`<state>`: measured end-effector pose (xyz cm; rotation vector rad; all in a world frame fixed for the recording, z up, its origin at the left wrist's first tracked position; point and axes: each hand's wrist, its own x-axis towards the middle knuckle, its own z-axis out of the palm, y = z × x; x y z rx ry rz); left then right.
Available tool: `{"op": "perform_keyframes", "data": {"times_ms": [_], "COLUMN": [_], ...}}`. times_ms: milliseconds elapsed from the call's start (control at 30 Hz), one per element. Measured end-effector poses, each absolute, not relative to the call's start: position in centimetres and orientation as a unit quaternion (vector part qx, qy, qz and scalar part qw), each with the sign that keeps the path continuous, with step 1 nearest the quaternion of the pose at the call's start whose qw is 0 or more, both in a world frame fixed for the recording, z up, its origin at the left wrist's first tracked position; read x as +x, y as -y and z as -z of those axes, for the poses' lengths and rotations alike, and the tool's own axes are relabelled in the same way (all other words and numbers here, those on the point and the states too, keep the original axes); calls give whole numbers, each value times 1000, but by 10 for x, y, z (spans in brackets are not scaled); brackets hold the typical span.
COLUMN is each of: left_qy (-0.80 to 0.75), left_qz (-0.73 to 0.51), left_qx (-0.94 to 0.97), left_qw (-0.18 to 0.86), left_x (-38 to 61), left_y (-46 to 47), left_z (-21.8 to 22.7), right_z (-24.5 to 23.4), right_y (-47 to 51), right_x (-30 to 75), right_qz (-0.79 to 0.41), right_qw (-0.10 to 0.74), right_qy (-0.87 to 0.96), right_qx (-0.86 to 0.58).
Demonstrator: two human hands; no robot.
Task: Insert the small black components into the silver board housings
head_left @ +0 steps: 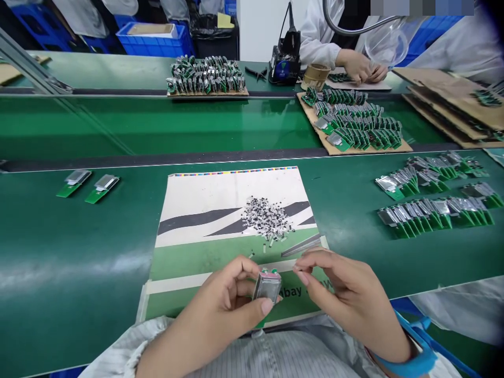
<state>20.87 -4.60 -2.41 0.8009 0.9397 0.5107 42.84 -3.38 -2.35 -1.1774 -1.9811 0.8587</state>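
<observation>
My left hand (232,299) grips a small circuit board with a silver battery pack (268,286), its pinkish top end pointing away from me. Just right of it, my right hand (338,289) has thumb and forefinger pinched together; whatever lies between the tips is too small to make out. Both hands hover over a printed cardboard sheet (177,262) in white, green and dark grey. On that sheet is a pile of tiny black-and-silver parts (268,218), with a few strays near my hands. A pair of metal tweezers (301,245) lies on the sheet beyond my right hand.
Two boards (103,188) lie at left. Rows of similar boards (433,215) rest at right; more fill a cardboard tray (331,149) on the conveyor. Across it, a co-worker's hands (358,67) work near a black device (285,58). Another batch of boards (207,73) stands far centre.
</observation>
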Motion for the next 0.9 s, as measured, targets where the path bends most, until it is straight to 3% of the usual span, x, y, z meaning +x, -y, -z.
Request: {"op": "perform_keyframes", "data": {"times_ms": [533, 900], "left_qy": [-389, -395], "left_qz": [-295, -291], "left_qx": [423, 415], "left_qw": [763, 766], "left_x": [219, 220], "left_y": [53, 52], "left_z": [17, 14], "right_z": [14, 7], "right_y": [47, 39], "right_x": [399, 399], "right_qz": [-253, -217], "right_qw": [464, 454], "right_qy": [762, 783], "right_qx": [-374, -365]}}
